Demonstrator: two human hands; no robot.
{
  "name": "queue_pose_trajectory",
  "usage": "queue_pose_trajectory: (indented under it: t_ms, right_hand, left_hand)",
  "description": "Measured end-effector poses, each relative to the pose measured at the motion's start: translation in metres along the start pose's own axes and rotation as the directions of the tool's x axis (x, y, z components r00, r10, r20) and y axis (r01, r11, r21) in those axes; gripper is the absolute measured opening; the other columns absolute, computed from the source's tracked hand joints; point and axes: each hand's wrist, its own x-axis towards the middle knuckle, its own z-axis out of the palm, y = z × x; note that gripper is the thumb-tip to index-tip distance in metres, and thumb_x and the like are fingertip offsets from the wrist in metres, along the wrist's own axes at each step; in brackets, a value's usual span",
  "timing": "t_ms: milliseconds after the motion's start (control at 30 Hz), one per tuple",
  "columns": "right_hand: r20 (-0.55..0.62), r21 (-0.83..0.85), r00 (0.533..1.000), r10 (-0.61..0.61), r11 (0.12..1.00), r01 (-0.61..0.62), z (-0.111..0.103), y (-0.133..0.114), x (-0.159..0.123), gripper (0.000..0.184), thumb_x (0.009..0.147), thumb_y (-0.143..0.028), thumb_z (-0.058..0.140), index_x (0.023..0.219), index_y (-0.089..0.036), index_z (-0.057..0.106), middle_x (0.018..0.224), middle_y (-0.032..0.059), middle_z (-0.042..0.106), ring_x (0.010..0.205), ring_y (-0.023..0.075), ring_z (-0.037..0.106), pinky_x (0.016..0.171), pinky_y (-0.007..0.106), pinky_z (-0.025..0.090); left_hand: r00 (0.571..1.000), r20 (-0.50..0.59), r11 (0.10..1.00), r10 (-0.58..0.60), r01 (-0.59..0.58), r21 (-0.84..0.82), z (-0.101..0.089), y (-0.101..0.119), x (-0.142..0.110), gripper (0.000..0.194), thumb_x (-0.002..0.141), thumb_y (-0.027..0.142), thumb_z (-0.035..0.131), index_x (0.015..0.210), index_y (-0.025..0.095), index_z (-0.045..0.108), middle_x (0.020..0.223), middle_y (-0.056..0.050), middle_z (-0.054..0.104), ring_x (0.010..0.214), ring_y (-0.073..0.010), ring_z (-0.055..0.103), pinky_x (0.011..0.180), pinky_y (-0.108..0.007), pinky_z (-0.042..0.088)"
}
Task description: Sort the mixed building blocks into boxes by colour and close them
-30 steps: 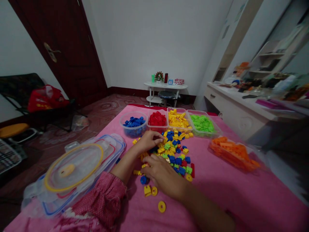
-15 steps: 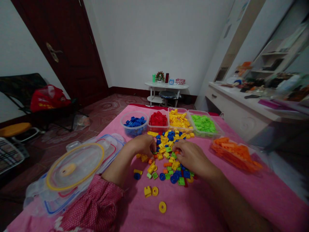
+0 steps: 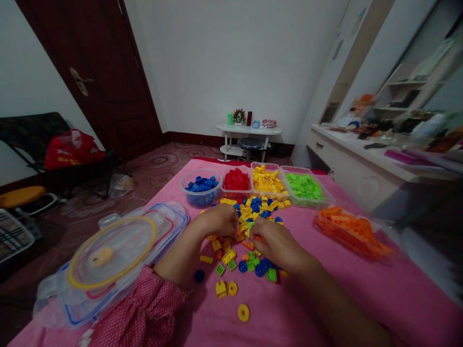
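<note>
My left hand [image 3: 222, 220] is curled palm-down at the left edge of the mixed brick pile [image 3: 248, 210], fingertips down among the toy bricks, can't tell if they pinch one; right hand [image 3: 277, 241] bent over the pile's right side, fingers curled by a small orange brick [image 3: 258, 238], can't tell whether it's gripped or just touched. Hands near each other but apart. Pile lies on the pink cloth [image 3: 307, 299]; just beyond it, a round tub of blue bricks [image 3: 200, 203], then boxes of red bricks [image 3: 237, 193], yellow bricks [image 3: 271, 194], green bricks [image 3: 311, 202]; orange bricks [image 3: 349, 224] in a clear box right of it, stacked lids [image 3: 159, 231] left of it. Nearer me than the pile: a yellow ring [image 3: 243, 313], another beside a yellow block, a dark blue disc [image 3: 199, 276]. Risks, my guess: a wide sweep of either hand could scatter the pile's loose front pieces towards me, rings might roll, my left cuff [image 3: 144, 303] could drag the lids, a hard push beyond the pile could nudge the red box, and my knuckles may hide small pieces, so a wrong color gets picked
</note>
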Motion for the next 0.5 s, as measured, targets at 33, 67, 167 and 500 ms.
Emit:
queue_pose_trajectory:
  t_ms: [33, 67, 167, 500]
  right_hand:
    - [-0.025, 0.027, 1.000, 0.005, 1.000, -0.004, -0.002, 0.001, 0.000, 0.016, 0.077, -0.014, 0.053, 0.080, -0.021, 0.067, 0.087, 0.0018, 0.061, 0.080, 0.0134, 0.057, 0.065, 0.023, 0.033]
    - [-0.047, 0.051, 0.999, 0.005, 0.999, -0.002, -0.003, 0.001, 0.001, 0.015, 0.078, -0.015, 0.053, 0.080, -0.021, 0.067, 0.087, 0.0018, 0.061, 0.079, 0.0131, 0.056, 0.066, 0.023, 0.033]
    - [-0.074, 0.086, 0.997, -0.007, 0.996, 0.013, 0.000, -0.002, 0.003, 0.016, 0.081, -0.020, 0.053, 0.082, -0.021, 0.069, 0.086, 0.0025, 0.061, 0.079, 0.0135, 0.057, 0.067, 0.023, 0.035]
    - [-0.121, 0.121, 0.987, 0.101, 0.989, -0.086, 0.019, -0.010, 0.007, 0.011, 0.076, -0.015, 0.056, 0.074, -0.016, 0.067, 0.085, 0.0075, 0.063, 0.078, 0.0173, 0.060, 0.068, 0.026, 0.040]
  left_hand:
    - [0.999, -0.047, 0.999, 0.003, -0.005, -0.046, 0.000, -0.002, 0.001, 0.017, 0.066, 0.023, 0.065, 0.078, 0.016, 0.074, 0.072, -0.003, 0.070, 0.061, -0.0124, 0.057, 0.057, -0.020, 0.039]
    - [0.995, -0.100, 0.996, -0.006, -0.003, -0.090, -0.001, -0.004, 0.003, 0.017, 0.068, 0.022, 0.063, 0.079, 0.015, 0.074, 0.071, -0.003, 0.070, 0.061, -0.0122, 0.057, 0.056, -0.020, 0.038]
    - [0.965, -0.252, 0.981, -0.070, 0.021, -0.193, 0.000, -0.009, 0.008, 0.017, 0.072, 0.022, 0.059, 0.078, 0.014, 0.073, 0.068, -0.003, 0.069, 0.061, -0.0128, 0.058, 0.054, -0.020, 0.037]
    - [0.927, -0.313, 0.811, -0.207, -0.016, -0.584, 0.007, -0.012, 0.019, 0.019, 0.073, 0.021, 0.061, 0.084, 0.011, 0.072, 0.065, -0.002, 0.066, 0.058, -0.0116, 0.056, 0.055, -0.021, 0.042]
